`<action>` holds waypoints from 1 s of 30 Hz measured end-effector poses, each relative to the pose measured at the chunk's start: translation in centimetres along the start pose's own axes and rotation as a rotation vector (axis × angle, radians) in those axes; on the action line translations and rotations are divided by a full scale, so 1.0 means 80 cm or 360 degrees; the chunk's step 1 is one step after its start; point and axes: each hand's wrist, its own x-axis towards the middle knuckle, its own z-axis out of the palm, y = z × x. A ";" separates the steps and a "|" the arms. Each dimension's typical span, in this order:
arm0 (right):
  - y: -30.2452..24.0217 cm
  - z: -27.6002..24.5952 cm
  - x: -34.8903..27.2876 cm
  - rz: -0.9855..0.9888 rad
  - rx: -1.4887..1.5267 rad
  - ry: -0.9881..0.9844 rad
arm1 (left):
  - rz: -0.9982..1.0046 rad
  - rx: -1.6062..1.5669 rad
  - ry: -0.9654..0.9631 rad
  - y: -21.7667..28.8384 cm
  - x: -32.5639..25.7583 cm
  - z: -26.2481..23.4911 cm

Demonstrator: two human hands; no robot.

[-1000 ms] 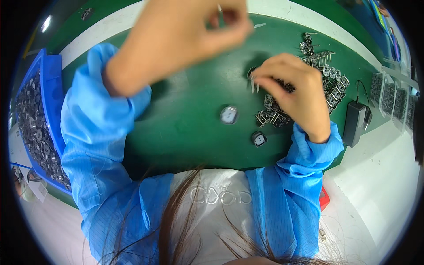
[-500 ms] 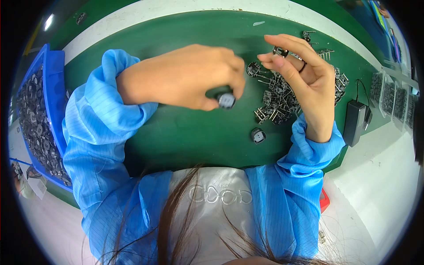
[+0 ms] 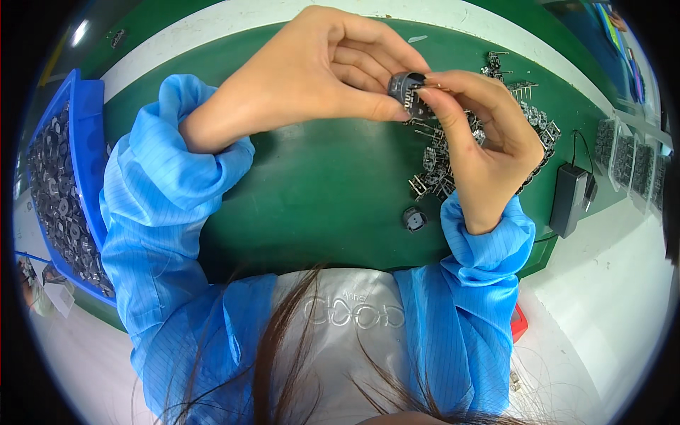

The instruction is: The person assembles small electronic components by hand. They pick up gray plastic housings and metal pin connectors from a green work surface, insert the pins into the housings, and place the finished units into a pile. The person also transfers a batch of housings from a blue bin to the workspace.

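Observation:
My left hand [image 3: 312,74] grips a round black plastic housing [image 3: 402,86] by its rim, thumb below and fingertips above. Against the housing's right side, my right hand [image 3: 496,138] pinches a small part between thumb and forefinger; the fingers mostly hide it. How far the two parts fit together I cannot tell. Below and behind the right hand lies a pile of small black parts with metal prongs [image 3: 440,159]. A similar round housing [image 3: 415,219] rests by itself on the green tabletop [image 3: 319,205], nearer to me.
On the left stands a blue bin [image 3: 86,163] full of dark round parts. A black box with a thin cable [image 3: 569,198] sits at the table's right edge. Beyond it are clear trays [image 3: 623,159] of small parts. Something red [image 3: 520,322] shows low on the right.
My left hand has moved up and to the right with the housing, turning it on its side. My right hand has come slightly lower, and the held parts now meet.

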 end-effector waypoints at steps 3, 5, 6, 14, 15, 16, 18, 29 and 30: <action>0.005 -0.003 0.003 -0.0219 -0.0148 -0.0018 | -0.0075 -0.0040 -0.0077 0.006 -0.001 0.000; 0.002 -0.004 0.003 -0.0265 -0.0190 -0.0038 | -0.0134 -0.0055 -0.0088 0.007 -0.006 0.005; -0.001 -0.003 0.001 -0.0198 -0.0195 -0.0044 | -0.0161 -0.0073 -0.0104 0.004 -0.005 0.006; 0.002 -0.002 -0.002 0.0121 -0.0014 -0.0071 | -0.0031 -0.0032 -0.0014 -0.003 0.000 0.001; 0.002 0.000 -0.002 0.0108 -0.0041 -0.0049 | -0.0029 -0.0006 -0.0026 -0.002 0.000 0.001; 0.003 0.001 -0.003 0.0095 -0.0069 -0.0027 | -0.0044 0.0012 -0.0014 -0.001 0.000 0.002; 0.002 0.004 -0.003 0.0069 -0.0077 0.0029 | -0.0075 0.0049 0.0010 0.003 0.000 0.006; 0.006 0.020 -0.008 -0.0336 -0.0576 0.0197 | -0.0157 -0.0002 0.0097 0.002 -0.006 0.012; 0.009 0.019 -0.007 -0.0400 -0.0602 0.0166 | -0.0202 -0.0040 0.0102 0.003 -0.006 0.011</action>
